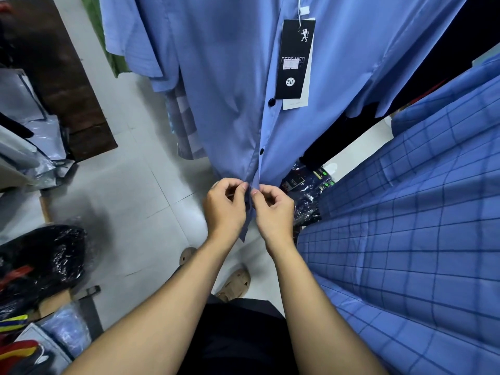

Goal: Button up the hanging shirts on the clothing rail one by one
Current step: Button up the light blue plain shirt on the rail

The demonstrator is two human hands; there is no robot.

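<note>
Both L-hand (224, 209), R-hand (274, 212) pinch smooth shirt (230, 90).

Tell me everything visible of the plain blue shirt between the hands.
The plain blue shirt hangs in front, smooth thin-looking fabric. Two dark buttons show on its placket; a black hang tag marked 2XL dangles near the top. The left hand and right hand pinch the placket edges near the hem.

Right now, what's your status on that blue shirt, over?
Left hand, right hand: fingers pinching front edges of the plain blue shirt near the hem. Two dark buttons above look fastened. No obstruction; checked shirt hangs close on the right.
</note>
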